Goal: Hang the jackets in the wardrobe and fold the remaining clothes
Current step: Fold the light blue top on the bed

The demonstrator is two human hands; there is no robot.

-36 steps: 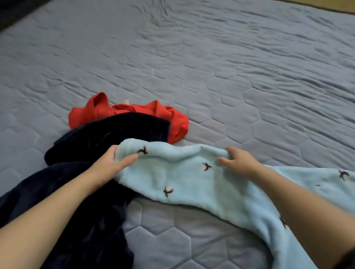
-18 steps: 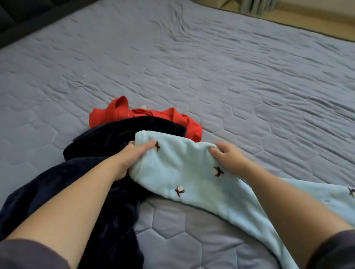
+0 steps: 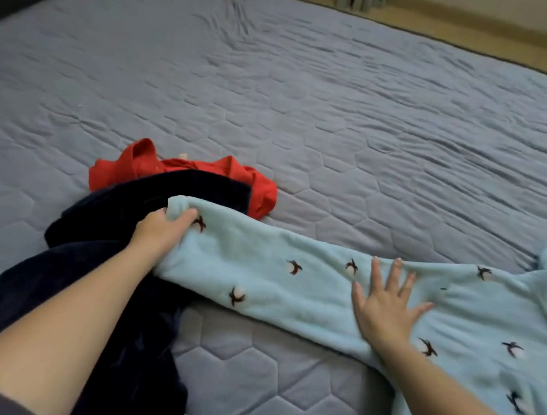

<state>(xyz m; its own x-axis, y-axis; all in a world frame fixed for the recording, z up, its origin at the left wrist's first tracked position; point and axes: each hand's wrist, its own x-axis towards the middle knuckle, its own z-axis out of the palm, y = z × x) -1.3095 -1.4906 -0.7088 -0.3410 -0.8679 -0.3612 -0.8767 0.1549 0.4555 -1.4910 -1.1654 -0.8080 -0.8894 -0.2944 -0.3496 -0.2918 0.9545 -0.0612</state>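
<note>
Across the grey quilted bed the pale blue fleece garment now lies drawn out longer and flatter than it did half a second ago, when we held it bunched between both hands. It stretches as a long band from the clothes pile on the left to the right edge of view, where the rest of it spreads wider. We cannot tell whether this band is a sleeve or a leg.

Under its left end lies the navy garment, crumpled and running down beneath our left forearm. Behind that the red garment sits in a heap, touching the navy one and partly covered by it. Both look untouched and not yet folded.

Our right hand has let go of the top edge and slid to the right along the band. It now rests palm down on the fleece, its fingers straight and spread apart, gripping nothing. Our left hand keeps its place at the far left end, fingers and thumb clamped round the rolled tip of the fabric.

We judge this to be smoothing before a fold: one hand anchors the end while the other flattens. The folding of this piece has barely begun, and no wardrobe is in view.
</note>
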